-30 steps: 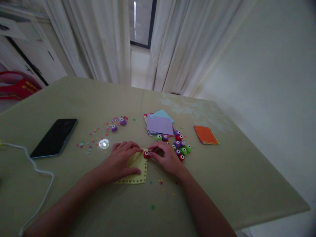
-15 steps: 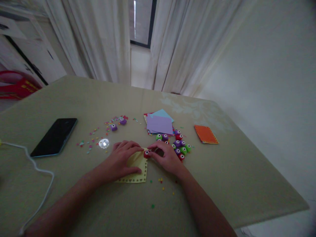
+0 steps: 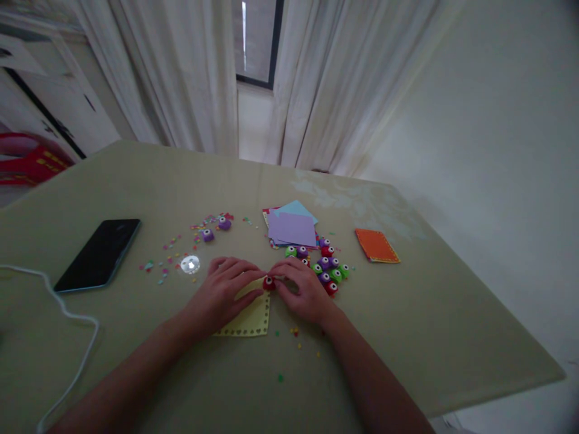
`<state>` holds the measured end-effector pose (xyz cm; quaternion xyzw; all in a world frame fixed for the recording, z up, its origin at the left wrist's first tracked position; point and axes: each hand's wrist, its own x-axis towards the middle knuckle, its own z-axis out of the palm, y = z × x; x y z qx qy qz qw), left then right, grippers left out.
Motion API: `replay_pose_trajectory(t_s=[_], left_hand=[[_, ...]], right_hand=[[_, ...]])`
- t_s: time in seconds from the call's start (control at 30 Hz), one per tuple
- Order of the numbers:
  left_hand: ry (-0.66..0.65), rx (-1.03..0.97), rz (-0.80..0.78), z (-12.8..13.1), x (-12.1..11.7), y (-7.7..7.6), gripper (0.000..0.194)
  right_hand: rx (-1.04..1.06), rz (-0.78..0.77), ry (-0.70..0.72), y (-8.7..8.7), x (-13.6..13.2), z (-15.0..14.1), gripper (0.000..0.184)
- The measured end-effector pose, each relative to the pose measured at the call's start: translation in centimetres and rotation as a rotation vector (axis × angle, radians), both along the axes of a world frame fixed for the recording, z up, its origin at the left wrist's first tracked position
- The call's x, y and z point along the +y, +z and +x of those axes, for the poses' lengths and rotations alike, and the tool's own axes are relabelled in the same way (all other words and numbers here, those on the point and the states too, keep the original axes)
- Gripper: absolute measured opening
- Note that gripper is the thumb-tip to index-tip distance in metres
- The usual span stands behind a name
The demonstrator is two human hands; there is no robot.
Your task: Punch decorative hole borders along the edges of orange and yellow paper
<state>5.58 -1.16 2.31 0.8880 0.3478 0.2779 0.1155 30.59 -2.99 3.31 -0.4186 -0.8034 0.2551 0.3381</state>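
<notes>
A small red hole punch (image 3: 269,284) with a single eye sits at the upper right corner of a yellow sheet of paper (image 3: 251,317). Rows of small heart-shaped holes run along the paper's lower and right edges. Over the upper part of the sheet, my left hand (image 3: 233,283) grips the paper, its thumb and forefinger closing in beside the punch. My right hand (image 3: 301,286) pinches the punch from the right with thumb and fingers. More one-eyed punches (image 3: 325,265) in purple, green and red cluster just beyond my right hand.
Coloured paper sheets (image 3: 292,229) are stacked farther back, with an orange sheet (image 3: 377,246) to the right. Two purple punches (image 3: 208,235), paper confetti (image 3: 169,256) and a shiny clear disc (image 3: 190,264) lie leftward. A black phone (image 3: 102,253) and white cable (image 3: 67,310) are far left.
My left thumb has moved up from the middle of the paper to beside the red punch. My right hand stays at the punch. The view has shifted slightly.
</notes>
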Motion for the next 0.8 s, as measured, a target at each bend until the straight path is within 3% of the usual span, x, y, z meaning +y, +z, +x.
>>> replay_pose_trajectory(t_s=[0.37, 0.6, 0.8], left_hand=[[-0.019, -0.012, 0.121, 0.4, -0.2, -0.2, 0.025], [-0.022, -0.072, 0.188, 0.8, 0.1, -0.4, 0.021], [-0.013, 0.020, 0.057, 0.4, 0.3, -1.0, 0.026]], right_hand=[[0.032, -0.026, -0.009, 0.1, -0.1, -0.4, 0.012], [0.176, -0.247, -0.270, -0.1, 0.3, -1.4, 0.011], [0.222, -0.423, -0.334, 0.2, 0.5, -2.5, 0.009]])
